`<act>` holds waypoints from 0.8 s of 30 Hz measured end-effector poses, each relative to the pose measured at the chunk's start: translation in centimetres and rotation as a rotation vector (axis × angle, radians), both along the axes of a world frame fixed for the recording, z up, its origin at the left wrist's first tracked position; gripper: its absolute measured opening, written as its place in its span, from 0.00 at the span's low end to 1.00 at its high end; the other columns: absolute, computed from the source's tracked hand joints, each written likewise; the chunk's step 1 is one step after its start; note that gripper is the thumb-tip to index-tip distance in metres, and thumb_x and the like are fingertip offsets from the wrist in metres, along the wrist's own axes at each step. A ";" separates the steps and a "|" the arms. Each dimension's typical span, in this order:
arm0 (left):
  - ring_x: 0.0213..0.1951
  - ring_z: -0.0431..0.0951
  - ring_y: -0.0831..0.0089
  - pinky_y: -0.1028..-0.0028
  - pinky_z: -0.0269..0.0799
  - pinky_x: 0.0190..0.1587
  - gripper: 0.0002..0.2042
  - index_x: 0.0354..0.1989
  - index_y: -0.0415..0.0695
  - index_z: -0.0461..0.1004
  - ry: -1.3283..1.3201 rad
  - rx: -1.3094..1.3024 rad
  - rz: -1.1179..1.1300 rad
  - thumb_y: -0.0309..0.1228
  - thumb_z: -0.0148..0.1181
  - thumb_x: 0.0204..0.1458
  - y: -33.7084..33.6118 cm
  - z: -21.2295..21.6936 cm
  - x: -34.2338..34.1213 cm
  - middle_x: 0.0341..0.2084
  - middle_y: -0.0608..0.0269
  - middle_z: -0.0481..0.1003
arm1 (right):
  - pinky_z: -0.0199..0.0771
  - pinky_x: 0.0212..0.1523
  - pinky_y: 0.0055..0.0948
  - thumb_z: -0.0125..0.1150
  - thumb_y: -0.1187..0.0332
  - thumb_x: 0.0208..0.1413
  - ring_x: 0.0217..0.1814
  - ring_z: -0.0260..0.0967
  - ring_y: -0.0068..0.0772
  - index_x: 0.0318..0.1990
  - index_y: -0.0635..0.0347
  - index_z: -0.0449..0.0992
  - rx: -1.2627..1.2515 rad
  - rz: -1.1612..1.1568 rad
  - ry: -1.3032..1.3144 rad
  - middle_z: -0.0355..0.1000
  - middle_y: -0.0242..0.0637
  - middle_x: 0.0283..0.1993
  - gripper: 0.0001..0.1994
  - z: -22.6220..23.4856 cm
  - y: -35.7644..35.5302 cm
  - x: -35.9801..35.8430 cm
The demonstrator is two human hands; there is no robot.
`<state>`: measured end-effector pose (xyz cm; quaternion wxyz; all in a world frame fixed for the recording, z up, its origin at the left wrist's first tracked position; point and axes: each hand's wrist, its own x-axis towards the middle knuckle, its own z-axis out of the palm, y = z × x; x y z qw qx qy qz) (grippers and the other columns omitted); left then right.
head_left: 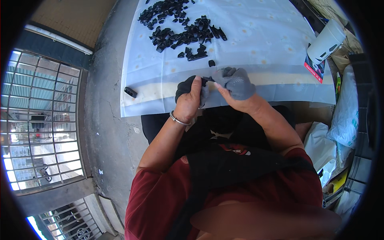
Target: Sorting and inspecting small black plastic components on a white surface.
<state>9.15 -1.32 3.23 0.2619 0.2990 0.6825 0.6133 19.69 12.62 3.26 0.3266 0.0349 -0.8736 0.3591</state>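
Observation:
Over the near edge of the table my left hand [189, 93] and my right hand [237, 85] meet. Each wears a glove that leaves the thumb bare, dark on the left and grey on the right. Between their fingers is a small black plastic piece [209, 79], pinched from both sides; its shape is partly covered. Just beyond, one black piece [211, 63] lies alone. Farther back spread loose heaps of similar black pieces [168, 38], with a few longer ones [218, 33] at their right end.
A small black oblong object [130, 92] lies near the left front corner of the white tablecloth [160, 80]. At the right edge a white container [326, 42] stands by a red and black card [315, 71]. White plastic bags [345, 112] crowd the right side. Left is concrete floor [110, 132].

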 end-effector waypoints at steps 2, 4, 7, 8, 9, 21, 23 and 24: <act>0.13 0.63 0.80 0.80 0.56 0.14 0.16 0.25 0.39 0.70 -0.059 -0.063 0.010 0.38 0.42 0.57 -0.1 0.7 -0.1 0.13 0.68 0.67 | 0.66 0.33 0.32 0.54 0.72 0.48 0.33 0.67 0.42 0.36 0.62 0.71 -0.013 -0.056 -0.138 0.70 0.42 0.32 0.07 0.2 0.8 0.6; 0.12 0.62 0.81 0.80 0.55 0.14 0.16 0.24 0.40 0.69 -0.069 -0.045 0.034 0.38 0.42 0.57 -0.1 0.7 0.1 0.13 0.68 0.67 | 0.65 0.31 0.33 0.54 0.71 0.49 0.31 0.66 0.41 0.35 0.63 0.71 -0.062 -0.058 -0.143 0.69 0.41 0.30 0.07 0.9 0.1 0.6; 0.12 0.62 0.81 0.81 0.54 0.13 0.17 0.24 0.40 0.69 -0.039 -0.049 0.077 0.39 0.42 0.57 0.1 0.9 0.3 0.13 0.68 0.67 | 0.65 0.30 0.33 0.53 0.69 0.50 0.29 0.65 0.41 0.35 0.64 0.71 0.166 -0.123 -0.018 0.69 0.41 0.29 0.08 0.6 -0.3 0.3; 0.12 0.62 0.81 0.81 0.54 0.13 0.17 0.24 0.40 0.69 0.005 -0.069 0.100 0.39 0.42 0.57 0.1 1.0 0.4 0.13 0.67 0.67 | 0.65 0.30 0.33 0.54 0.68 0.50 0.28 0.66 0.41 0.34 0.64 0.71 0.102 -0.140 0.007 0.69 0.41 0.28 0.08 0.9 -0.4 0.3; 0.12 0.62 0.81 0.81 0.54 0.13 0.17 0.24 0.40 0.69 0.004 -0.067 0.101 0.39 0.42 0.57 0.2 0.9 0.3 0.13 0.67 0.67 | 0.65 0.30 0.34 0.54 0.67 0.50 0.28 0.66 0.41 0.33 0.64 0.72 0.039 -0.156 0.032 0.69 0.41 0.27 0.09 1.0 -0.5 0.2; 0.10 0.64 0.78 0.78 0.59 0.15 0.18 0.21 0.40 0.69 0.182 -0.094 0.080 0.38 0.41 0.57 0.1 1.8 0.4 0.09 0.67 0.67 | 0.67 0.33 0.36 0.57 0.67 0.43 0.34 0.68 0.37 0.33 0.53 0.75 0.355 -0.150 -0.030 0.72 0.33 0.33 0.08 0.6 -0.7 0.9; 0.10 0.64 0.79 0.77 0.59 0.14 0.18 0.21 0.40 0.69 0.116 -0.105 0.065 0.38 0.40 0.57 0.1 1.7 0.3 0.09 0.67 0.67 | 0.67 0.33 0.35 0.57 0.67 0.43 0.34 0.68 0.36 0.33 0.52 0.75 0.355 -0.156 -0.028 0.72 0.32 0.34 0.08 0.5 -0.6 1.0; 0.10 0.64 0.79 0.77 0.59 0.14 0.18 0.21 0.40 0.69 0.116 -0.104 0.065 0.38 0.40 0.57 0.2 1.9 0.4 0.09 0.67 0.67 | 0.66 0.33 0.35 0.57 0.67 0.42 0.34 0.68 0.35 0.34 0.51 0.75 0.354 -0.162 -0.027 0.72 0.31 0.36 0.09 0.5 -0.6 1.0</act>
